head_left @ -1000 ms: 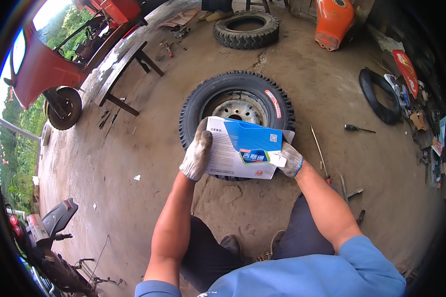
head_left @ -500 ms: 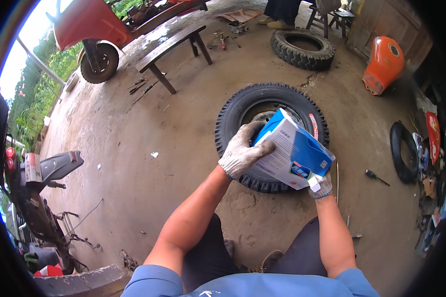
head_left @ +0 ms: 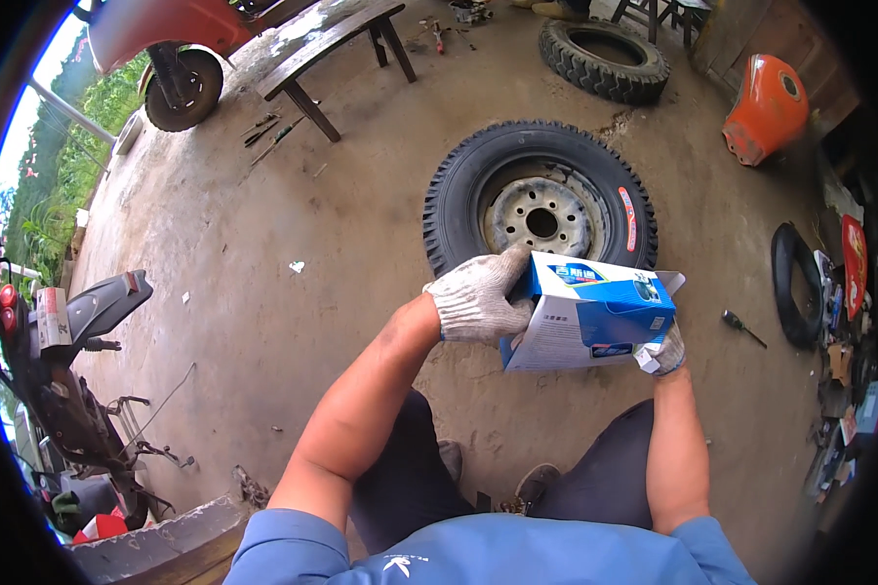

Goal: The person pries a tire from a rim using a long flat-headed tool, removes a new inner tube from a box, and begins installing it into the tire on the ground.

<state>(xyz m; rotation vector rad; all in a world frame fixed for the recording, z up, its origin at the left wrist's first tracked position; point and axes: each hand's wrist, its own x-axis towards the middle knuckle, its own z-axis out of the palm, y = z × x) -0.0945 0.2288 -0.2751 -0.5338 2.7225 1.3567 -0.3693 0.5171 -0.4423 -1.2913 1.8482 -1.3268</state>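
A blue and white cardboard box [head_left: 580,317] with loose end flaps is held between my hands, tilted lengthwise above the near edge of a tyre [head_left: 458,195]. My left hand [head_left: 478,300], in a white knit glove, grips the box's left end, its thumb on the near face. At the right end my gloved right hand [head_left: 669,353] holds the box, its fingers partly hidden by the cardboard. The tyre lies flat on the floor around a worn metal wheel rim [head_left: 517,219], with a red label on its sidewall. The inside of the box cannot be seen.
Beyond lies a second tyre [head_left: 644,80], near an orange fuel tank [head_left: 766,107]. A wooden bench [head_left: 332,49] stands far left, by a red three-wheeler [head_left: 166,34]. A screwdriver [head_left: 743,329] and an inner tube [head_left: 785,283] lie right; a motorcycle [head_left: 59,380] is left.
My hands have turned the box from a steep slant to nearly level and brought it closer to me. The wheel rim's centre now shows. The view has tipped slightly downward.
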